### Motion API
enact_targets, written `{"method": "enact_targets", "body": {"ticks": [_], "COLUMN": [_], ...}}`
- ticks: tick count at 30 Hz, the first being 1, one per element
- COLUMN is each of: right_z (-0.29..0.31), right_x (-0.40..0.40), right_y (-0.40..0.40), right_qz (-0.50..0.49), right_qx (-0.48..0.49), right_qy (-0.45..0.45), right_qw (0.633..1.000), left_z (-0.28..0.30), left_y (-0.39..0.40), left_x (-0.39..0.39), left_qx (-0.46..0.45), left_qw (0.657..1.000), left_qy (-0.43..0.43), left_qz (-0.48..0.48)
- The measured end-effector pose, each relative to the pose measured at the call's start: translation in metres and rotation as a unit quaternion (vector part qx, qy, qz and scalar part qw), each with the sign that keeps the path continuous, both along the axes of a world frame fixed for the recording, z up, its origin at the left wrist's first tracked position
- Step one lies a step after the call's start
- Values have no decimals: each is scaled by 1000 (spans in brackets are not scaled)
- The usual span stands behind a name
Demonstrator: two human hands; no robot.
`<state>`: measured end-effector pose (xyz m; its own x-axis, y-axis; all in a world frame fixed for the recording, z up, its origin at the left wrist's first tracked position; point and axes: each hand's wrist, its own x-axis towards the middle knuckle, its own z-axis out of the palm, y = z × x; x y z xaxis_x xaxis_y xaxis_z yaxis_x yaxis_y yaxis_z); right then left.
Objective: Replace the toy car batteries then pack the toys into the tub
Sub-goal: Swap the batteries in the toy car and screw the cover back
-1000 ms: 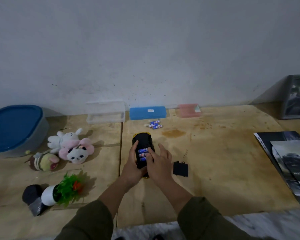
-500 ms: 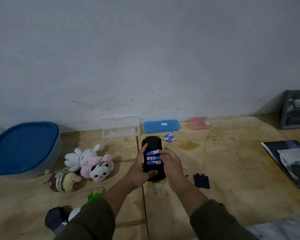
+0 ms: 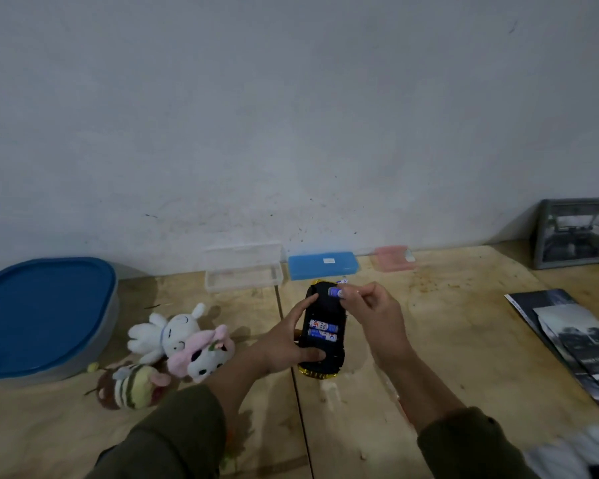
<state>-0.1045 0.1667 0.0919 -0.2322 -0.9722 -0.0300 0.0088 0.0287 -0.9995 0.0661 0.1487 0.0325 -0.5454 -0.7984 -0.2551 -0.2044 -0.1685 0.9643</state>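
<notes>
The toy car (image 3: pixel 325 311) lies upside down on the wooden table, its black underside up and yellow body showing at the near end. My left hand (image 3: pixel 287 340) grips its left side. Two blue-and-white batteries (image 3: pixel 322 330) sit in the open compartment. My right hand (image 3: pixel 370 312) pinches a third battery (image 3: pixel 335 292) just above the car's far end. The grey tub with a blue lid (image 3: pixel 42 312) stands at the far left. A white bunny plush (image 3: pixel 170 328), a pink panda plush (image 3: pixel 201 354) and a striped bee plush (image 3: pixel 132 385) lie between tub and car.
A clear plastic box (image 3: pixel 242 271), a blue case (image 3: pixel 322 266) and a pink case (image 3: pixel 393 259) line the wall. A loose battery (image 3: pixel 342 281) peeks out behind the car. Dark magazines (image 3: pixel 574 340) lie at the right, a framed picture (image 3: pixel 574 233) leans behind them.
My right hand has lifted one battery out of the compartment, leaving two inside. The camera has tilted up and closer, so the plant and the black cover have dropped out of view.
</notes>
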Motion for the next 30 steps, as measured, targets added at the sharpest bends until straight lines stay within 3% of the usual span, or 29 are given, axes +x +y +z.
{"method": "enact_targets", "body": {"ticks": [3,5,6,8,10,11,12,14,24,27,30], "right_z": [21,27,27,26,22,19,17,15,9,6,3], "right_x": [-15,-24,-28,-37,-45,-47,-48,-51,-46,-44,-46], "right_y": [-9,-15,-19,-26,-37,-42,-46,-55,-80,-87,-93], "right_qz": [115,173,211,312,408,447,475,499,526,529,535], "right_qx": [74,114,131,130,73,44,26,10,-57,-95,-125], "right_qy": [-166,-160,-104,138,400,474,517,558,632,634,608], "right_qw": [977,965,963,931,817,757,712,663,566,557,574], "left_z": [-3,-2,-1,0,2,4,4,6,6,8,7], "left_y": [-1,-1,-1,-2,-5,-6,-8,-10,-16,-15,-15], "left_x": [-2,-6,-8,-11,-13,-14,-15,-17,-25,-35,-47], "left_qx": [18,22,23,17,10,8,8,9,20,21,13], "left_qw": [1000,1000,1000,1000,999,999,999,999,996,995,994], "left_qy": [1,-3,-7,-20,-29,-32,-36,-41,-83,-87,-81], "left_qz": [-7,-10,-10,-11,-11,-11,-9,-1,39,49,79]}}
